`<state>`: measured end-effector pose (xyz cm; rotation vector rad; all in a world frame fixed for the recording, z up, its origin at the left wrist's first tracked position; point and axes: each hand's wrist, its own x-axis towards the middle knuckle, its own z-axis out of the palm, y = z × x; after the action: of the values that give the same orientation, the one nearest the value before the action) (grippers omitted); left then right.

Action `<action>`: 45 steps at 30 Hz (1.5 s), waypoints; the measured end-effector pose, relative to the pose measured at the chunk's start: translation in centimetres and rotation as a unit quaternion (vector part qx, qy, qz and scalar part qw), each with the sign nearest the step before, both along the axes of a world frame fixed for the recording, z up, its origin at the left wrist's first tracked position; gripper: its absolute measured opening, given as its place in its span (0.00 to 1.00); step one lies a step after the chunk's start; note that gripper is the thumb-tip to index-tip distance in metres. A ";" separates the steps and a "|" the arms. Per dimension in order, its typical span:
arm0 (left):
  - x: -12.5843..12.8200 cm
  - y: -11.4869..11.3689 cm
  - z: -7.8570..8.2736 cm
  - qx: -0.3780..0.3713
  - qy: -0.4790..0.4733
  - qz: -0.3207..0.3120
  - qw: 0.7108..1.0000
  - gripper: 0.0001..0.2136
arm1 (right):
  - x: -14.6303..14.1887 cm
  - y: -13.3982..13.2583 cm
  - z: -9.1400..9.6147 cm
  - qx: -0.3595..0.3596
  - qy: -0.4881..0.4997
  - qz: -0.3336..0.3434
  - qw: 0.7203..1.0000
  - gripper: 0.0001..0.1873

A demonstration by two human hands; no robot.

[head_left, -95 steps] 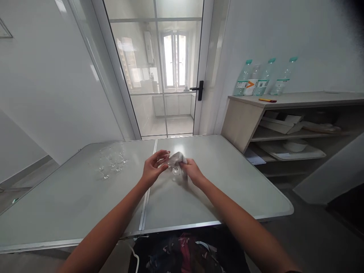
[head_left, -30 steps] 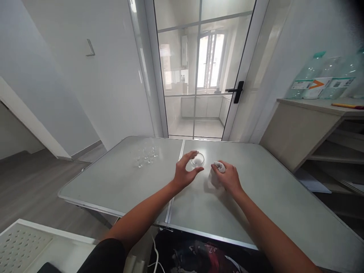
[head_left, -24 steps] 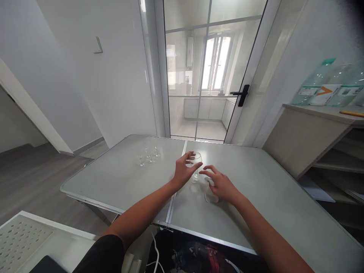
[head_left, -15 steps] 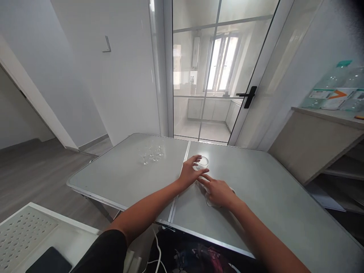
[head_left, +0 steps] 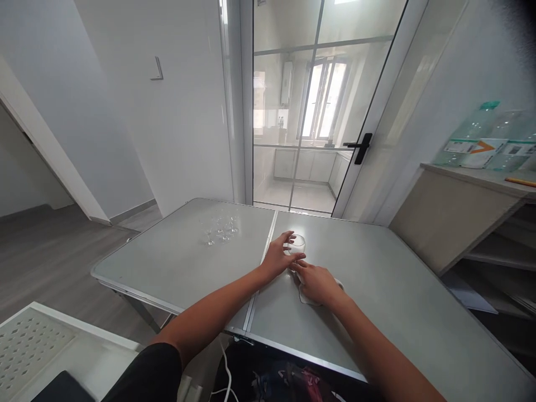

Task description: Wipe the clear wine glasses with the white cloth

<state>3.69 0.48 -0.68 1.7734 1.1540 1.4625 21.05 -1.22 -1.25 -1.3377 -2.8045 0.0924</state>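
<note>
A small clear stemmed glass (head_left: 297, 244) stands upright near the middle of the grey folding table (head_left: 377, 279). My left hand (head_left: 280, 258) curls round its bowl, thumb and fingers on either side. My right hand (head_left: 316, 281) lies flat, fingers stretched toward the base of the glass, and rests on a pale cloth (head_left: 307, 298) spread on the table. Whether the right fingertips touch the stem is hidden behind the left hand.
Several more clear glasses (head_left: 220, 229) stand grouped on the table's far left part. A glass door (head_left: 310, 106) is behind the table. A wooden shelf (head_left: 473, 190) with water bottles (head_left: 473, 137) is on the right. A white perforated surface (head_left: 37, 352) sits lower left.
The glass went from being wiped in both hands to standing on the table. My right hand let the cloth drop, opened out and slid toward the glass foot.
</note>
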 end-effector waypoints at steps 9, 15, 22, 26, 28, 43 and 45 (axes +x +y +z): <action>-5.9 1.2 3.5 -0.108 0.282 0.346 0.888 0.35 | 2.4 3.4 -1.9 -0.021 0.010 -0.097 0.995 0.41; -10.6 1.5 5.6 -0.174 0.316 0.468 0.807 0.39 | 3.4 3.9 -1.6 -0.013 -0.005 -0.125 0.992 0.40; -12.5 2.0 5.4 -0.222 0.317 0.471 0.793 0.33 | 3.0 2.1 -1.1 0.010 -0.028 -0.162 0.986 0.30; -13.0 2.0 5.5 -0.226 0.323 0.468 0.791 0.22 | 3.0 2.6 -1.2 -0.005 -0.019 -0.174 0.985 0.35; -13.2 1.8 5.8 -0.226 0.328 0.464 0.791 0.20 | 3.1 3.0 -1.0 -0.032 -0.016 -0.169 0.985 0.36; -9.4 0.7 6.7 0.047 0.251 0.338 0.906 0.08 | 3.9 5.1 -0.4 -0.042 0.042 -0.209 0.976 0.35; -8.9 0.9 6.4 0.055 0.199 0.312 0.928 0.08 | 3.9 4.6 0.0 -0.027 0.042 -0.215 0.975 0.33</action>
<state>-5.17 1.34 5.73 1.9336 2.0246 1.5575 24.92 3.38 -1.25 -1.8679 -2.3948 0.2069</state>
